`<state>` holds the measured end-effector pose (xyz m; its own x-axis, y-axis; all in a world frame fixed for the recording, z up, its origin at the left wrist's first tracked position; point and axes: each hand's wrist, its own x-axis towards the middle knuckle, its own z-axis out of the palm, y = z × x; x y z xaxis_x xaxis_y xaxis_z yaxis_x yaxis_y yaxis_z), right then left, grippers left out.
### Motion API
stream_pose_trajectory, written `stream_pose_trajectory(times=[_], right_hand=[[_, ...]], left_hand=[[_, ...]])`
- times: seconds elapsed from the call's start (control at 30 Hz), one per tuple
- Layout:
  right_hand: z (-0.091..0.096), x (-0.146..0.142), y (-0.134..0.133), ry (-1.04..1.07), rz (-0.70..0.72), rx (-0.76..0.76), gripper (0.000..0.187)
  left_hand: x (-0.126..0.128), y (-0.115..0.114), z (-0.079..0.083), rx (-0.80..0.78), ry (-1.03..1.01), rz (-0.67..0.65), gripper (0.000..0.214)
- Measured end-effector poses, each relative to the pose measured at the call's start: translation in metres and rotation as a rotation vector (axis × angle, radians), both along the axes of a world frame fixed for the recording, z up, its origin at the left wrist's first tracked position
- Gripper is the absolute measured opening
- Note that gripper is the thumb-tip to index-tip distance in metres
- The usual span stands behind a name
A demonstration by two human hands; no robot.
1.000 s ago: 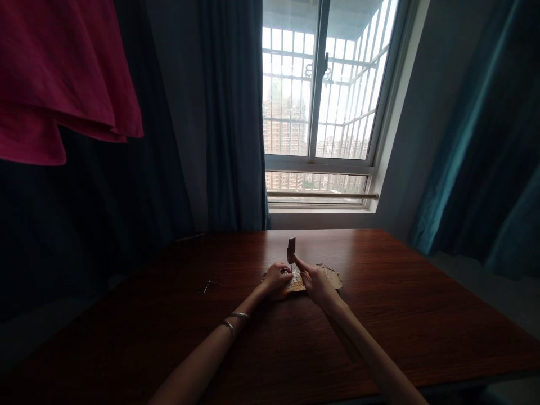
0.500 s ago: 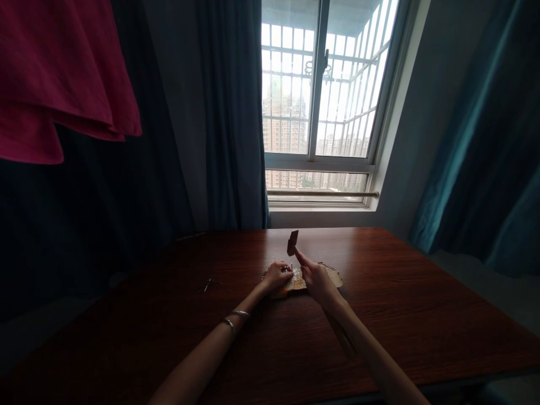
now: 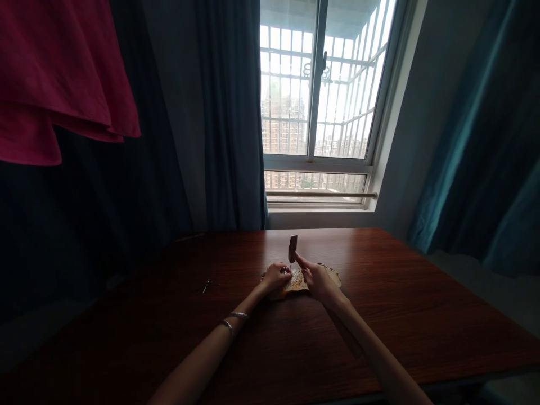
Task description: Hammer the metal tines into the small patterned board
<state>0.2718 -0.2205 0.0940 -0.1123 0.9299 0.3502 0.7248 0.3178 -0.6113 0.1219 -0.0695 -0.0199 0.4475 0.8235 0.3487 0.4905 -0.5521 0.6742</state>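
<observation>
A pale wooden board (image 3: 335, 276) with a dotted surface lies on the dark red-brown table (image 3: 400, 315), just ahead of me. My left hand (image 3: 276, 277) rests on the board's left part, its fingers pinched on a thin upright pin that is hard to make out. My right hand (image 3: 316, 279) is closed on the handle of a small hammer-like tool. The tool's brown rectangular head (image 3: 292, 248) stands just above the pinched fingers. Two bangles circle my left wrist.
A small thin metal item (image 3: 206, 286) lies on the table to the left of the board. A red cloth (image 3: 59, 73) hangs at the upper left. Beyond the table's far edge a barred window (image 3: 320, 95) sits between dark blue curtains (image 3: 232, 112).
The tool's head tilted up and away half a second ago and has now come back down toward the pinched fingers. My left hand has stayed in place.
</observation>
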Motion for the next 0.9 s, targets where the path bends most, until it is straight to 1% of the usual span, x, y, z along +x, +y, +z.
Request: stream_pose_trajectory(times=[0.17, 0.33, 0.5, 0.57, 0.63, 0.7, 0.8, 0.9], right_hand=[[0.0029, 0.0002, -0.0006, 0.027, -0.044, 0.063, 0.058], [-0.0014, 0.0008, 0.0005, 0.016, 0.016, 0.006, 0.058], [-0.0022, -0.0009, 0.0009, 0.051, -0.072, 0.073, 0.055], [-0.0018, -0.0018, 0.0, 0.037, -0.06, 0.051, 0.055], [-0.0012, -0.0025, -0.0011, 0.011, -0.019, 0.006, 0.056], [-0.0007, -0.0036, -0.0018, 0.006, -0.007, -0.001, 0.056], [-0.001, -0.0055, -0.0012, 0.039, -0.042, 0.056, 0.055], [-0.0032, -0.0052, 0.0014, 0.049, -0.019, 0.085, 0.055]], left_hand=[[0.0005, 0.0019, -0.0023, 0.015, -0.002, -0.012, 0.019], [0.001, 0.0015, -0.002, -0.006, -0.004, 0.001, 0.018], [-0.0004, 0.0005, -0.0007, 0.021, 0.002, -0.018, 0.019], [-0.0004, 0.0009, -0.0012, 0.02, -0.001, -0.017, 0.019], [-0.0001, 0.0015, -0.0023, 0.016, -0.009, -0.007, 0.018], [0.0003, 0.0023, -0.0035, 0.018, -0.012, -0.006, 0.018], [0.0004, 0.004, -0.0056, 0.031, -0.012, -0.015, 0.02], [0.0002, 0.0057, -0.0072, 0.026, -0.011, -0.016, 0.019]])
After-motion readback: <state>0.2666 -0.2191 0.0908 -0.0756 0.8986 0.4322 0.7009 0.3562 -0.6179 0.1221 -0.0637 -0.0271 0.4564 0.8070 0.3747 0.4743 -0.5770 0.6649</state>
